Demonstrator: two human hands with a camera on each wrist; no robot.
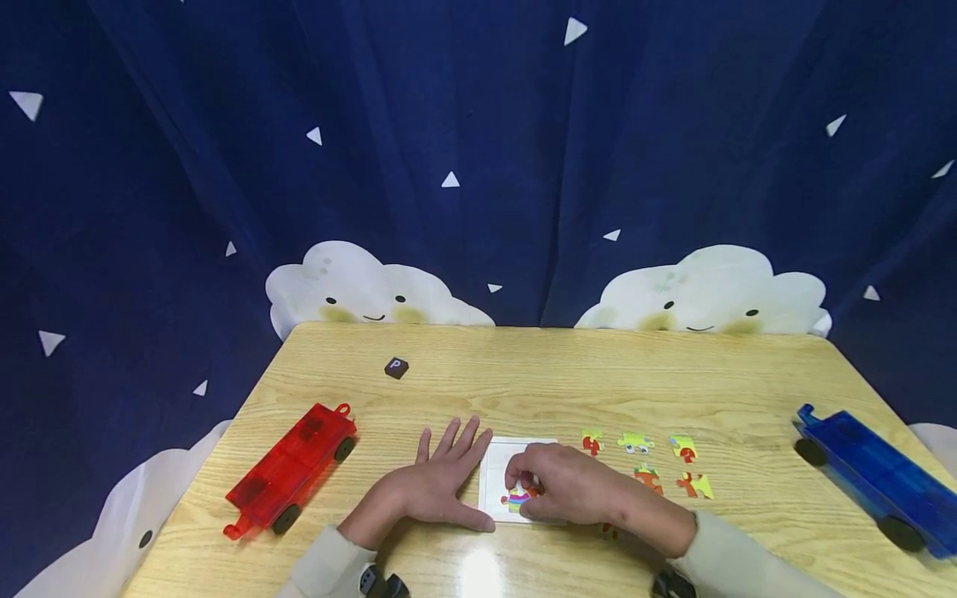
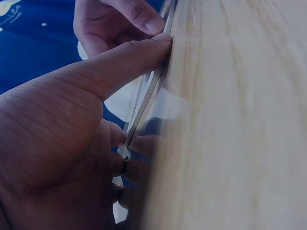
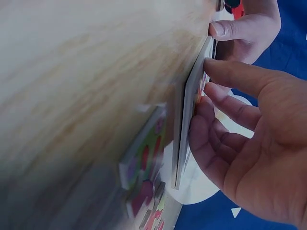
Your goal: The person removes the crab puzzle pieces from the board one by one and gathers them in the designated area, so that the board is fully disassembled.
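Note:
A square white puzzle tray point(image 1: 495, 475) lies flat near the front of the table. Against its left side rests my left hand point(image 1: 441, 488), fingers spread and thumb along the near edge. My right hand point(image 1: 574, 483) is over the tray with curled fingers, pinching a colourful jigsaw piece point(image 1: 514, 502) down at the tray's surface. In the right wrist view, the thumb and fingers sit close around that piece point(image 3: 198, 96), which they partly cover. The right hand hides much of the tray's right half.
Loose jigsaw pieces point(image 1: 635, 443) lie right of the tray, some partly under the right forearm. A red toy wagon point(image 1: 292, 465) stands at the left and a blue one point(image 1: 875, 473) at the right. A black block marked P point(image 1: 396, 368) sits farther back.

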